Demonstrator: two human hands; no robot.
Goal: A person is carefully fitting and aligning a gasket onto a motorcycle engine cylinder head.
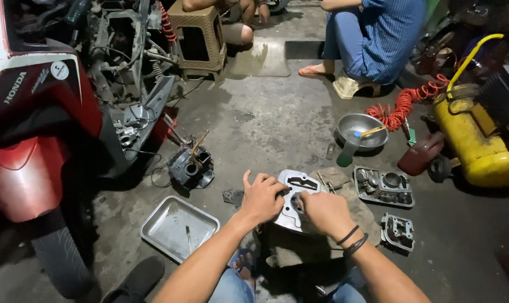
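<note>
left hand (260,199): fingers curled, gripping metal gasket plate (297,196) at 9 o'clock edge | right hand (324,212): closed, pinching plate's middle

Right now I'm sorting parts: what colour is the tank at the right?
Yellow; the tank shows best in the head view, beside a red coiled hose.

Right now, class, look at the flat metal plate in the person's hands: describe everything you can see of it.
The metal plate is thin, flat and silvery grey, with an irregular outline and several cut-out openings, like a gasket. It lies low over a dirty cloth on the concrete floor. The left hand presses its left edge; the right hand covers its right side, fingers curled as if working on it. Its lower part is hidden.
</note>
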